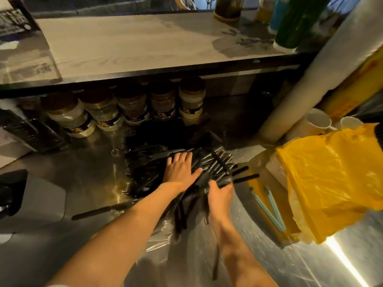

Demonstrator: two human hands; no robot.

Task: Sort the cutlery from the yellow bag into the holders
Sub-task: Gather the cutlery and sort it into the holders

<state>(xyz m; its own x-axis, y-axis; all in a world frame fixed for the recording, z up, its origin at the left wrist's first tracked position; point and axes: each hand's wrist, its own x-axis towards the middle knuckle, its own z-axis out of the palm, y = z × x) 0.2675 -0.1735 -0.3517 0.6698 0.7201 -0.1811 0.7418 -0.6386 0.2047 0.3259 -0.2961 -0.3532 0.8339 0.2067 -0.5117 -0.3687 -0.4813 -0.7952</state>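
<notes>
Head view: cutlery pile (215, 164) under left fingers (182, 158), beside right fingers (213, 184).

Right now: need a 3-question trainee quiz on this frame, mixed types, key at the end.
1. True or false: the left hand lies flat, fingers straight, on the pile of black cutlery.
2. Where is the yellow bag relative to the pile? A) left of it B) right of it C) under the shelf
3. Fill in: a row of ___ stands under the shelf behind the pile.

Key:
1. True; the right hand touches the pile's near edge.
2. B
3. jars
</notes>
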